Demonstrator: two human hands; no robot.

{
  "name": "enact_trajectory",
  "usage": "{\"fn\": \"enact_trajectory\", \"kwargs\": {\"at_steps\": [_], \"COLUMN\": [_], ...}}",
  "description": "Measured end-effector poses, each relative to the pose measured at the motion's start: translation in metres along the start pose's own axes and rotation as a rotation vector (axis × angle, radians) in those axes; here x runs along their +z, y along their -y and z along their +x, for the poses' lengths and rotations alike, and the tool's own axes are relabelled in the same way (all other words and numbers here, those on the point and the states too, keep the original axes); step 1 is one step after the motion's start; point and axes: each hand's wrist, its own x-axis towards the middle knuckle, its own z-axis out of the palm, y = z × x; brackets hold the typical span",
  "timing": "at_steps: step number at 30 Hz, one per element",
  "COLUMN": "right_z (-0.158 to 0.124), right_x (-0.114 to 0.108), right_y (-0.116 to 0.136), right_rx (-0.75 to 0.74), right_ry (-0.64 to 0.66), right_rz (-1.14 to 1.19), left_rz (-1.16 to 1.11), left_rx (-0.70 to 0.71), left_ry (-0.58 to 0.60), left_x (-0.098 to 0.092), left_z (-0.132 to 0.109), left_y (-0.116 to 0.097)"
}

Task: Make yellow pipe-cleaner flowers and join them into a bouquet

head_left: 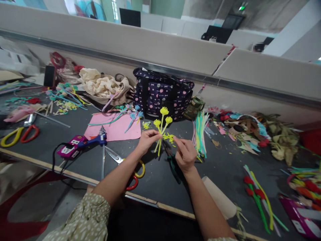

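My left hand (pixel 147 140) is closed in a pinch on the stems of a small bunch of yellow pipe-cleaner flowers (pixel 162 122), held upright above the dark table (pixel 155 177). My right hand (pixel 185 154) is closed just to the right of the stems, its fingertips pinched near a scrap of yellow material (pixel 168 137); what it holds is too small to name. Dark-handled pliers (pixel 173 164) lie on the table between and below my hands.
A glue gun (pixel 91 140) and scissors (pixel 126 165) lie to the left by a pink sheet (pixel 117 129). A dotted bag (pixel 162 93) stands behind. Bundled pipe cleaners (pixel 200 134), craft scraps and finished flowers (pixel 258 194) clutter the right. A paper cone (pixel 219 197) lies at the edge.
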Motion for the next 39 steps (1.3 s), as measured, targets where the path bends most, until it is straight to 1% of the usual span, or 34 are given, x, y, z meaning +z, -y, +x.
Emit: {"fn": "enact_trajectory", "kwargs": {"at_steps": [5,12,20,24,31,36,39], "right_z": [0.0018,0.0036,0.0054,0.0067,0.0087,0.0095,0.0100], "right_x": [-0.0043,-0.0027,-0.0028,-0.0034,-0.0047,-0.0043,-0.0038], "right_y": [0.0017,0.0023,0.0053,0.0054,0.0067,0.0074,0.0083], "right_rx": [-0.021,-0.047,-0.054,-0.063,-0.076,-0.075,-0.083], "right_ry": [0.015,0.047,0.059,0.080,0.089,0.102,0.099], "right_rz": [-0.105,-0.149,-0.196,-0.223,-0.230,-0.243,-0.242], "left_rz": [0.006,0.051,0.239,0.283,0.323,0.274,0.281], "left_rx": [0.001,0.034,0.188,0.236,0.263,0.216,0.216], "left_ry": [0.019,0.042,0.029,0.039,0.076,0.056,0.051], "left_x": [0.0016,0.0017,0.0030,0.0022,0.0040,0.0058,0.0051], "left_z": [-0.0011,-0.0016,-0.0032,-0.0030,-0.0043,-0.0049,-0.0048], "left_y": [0.0004,0.0059,0.0029,0.0045,0.0018,0.0011,0.0025]}}
